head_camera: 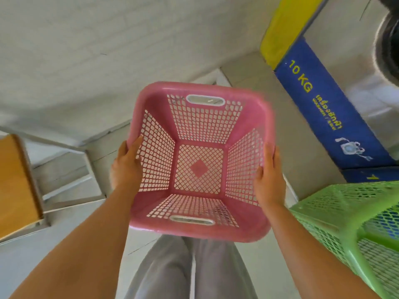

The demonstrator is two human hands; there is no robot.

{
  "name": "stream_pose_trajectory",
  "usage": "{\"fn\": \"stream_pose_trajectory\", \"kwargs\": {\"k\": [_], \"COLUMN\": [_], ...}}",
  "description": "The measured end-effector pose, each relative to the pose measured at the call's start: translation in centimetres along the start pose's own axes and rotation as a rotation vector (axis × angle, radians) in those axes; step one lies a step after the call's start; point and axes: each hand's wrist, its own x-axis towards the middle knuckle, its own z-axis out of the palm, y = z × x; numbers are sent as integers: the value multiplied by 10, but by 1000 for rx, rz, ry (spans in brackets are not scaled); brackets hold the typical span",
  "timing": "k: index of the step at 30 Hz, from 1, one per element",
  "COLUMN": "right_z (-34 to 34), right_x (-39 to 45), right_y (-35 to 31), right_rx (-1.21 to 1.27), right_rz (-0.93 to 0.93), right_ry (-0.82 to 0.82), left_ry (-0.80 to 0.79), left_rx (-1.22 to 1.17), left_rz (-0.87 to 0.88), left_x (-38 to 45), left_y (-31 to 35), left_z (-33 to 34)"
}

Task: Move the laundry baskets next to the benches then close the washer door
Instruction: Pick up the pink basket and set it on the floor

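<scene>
An empty pink laundry basket [200, 162] hangs in the air in front of me, held by both sides. My left hand [127, 167] grips its left rim and my right hand [267, 180] grips its right rim. A green laundry basket [354, 221] stands at the lower right, close to my right forearm. A wooden bench [15, 186] with a metal frame is at the left edge. The washer [349, 67] stands at the upper right, with its round dark door opening [388, 39] partly in view at the frame's edge.
A blue and yellow panel [319, 100] marked "10 KG" runs down the washer's side. A white brick wall [108, 50] fills the background. Light floor tiles lie below the basket, and my grey trousers [190, 270] show at the bottom.
</scene>
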Motion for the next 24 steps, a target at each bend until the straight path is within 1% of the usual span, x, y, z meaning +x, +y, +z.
{"fn": "stream_pose_trajectory", "kwargs": {"k": [4,7,10,14,20,24], "right_z": [51,87,120,162,220,245], "right_x": [-9,-17,-20,-11,8,15], "right_y": [-28,-43,-51,-49,-44,-45], "right_rx": [14,31,67,88,96,92], "right_rz": [-45,7,34,102,126,103], "right_ry": [-60,-51,-33,5,53,87], "left_ry": [-3,-22,-16,-14,-17,-34], "left_rx": [41,62,82,112,176,239], "left_rz": [-72,-83,-88,-42,71,55], "left_x": [6,25,50,86,136,154], "left_y": [-56,-81,-93,-106,-132,-142], "left_z": [-3,2,12,34,75,93]}}
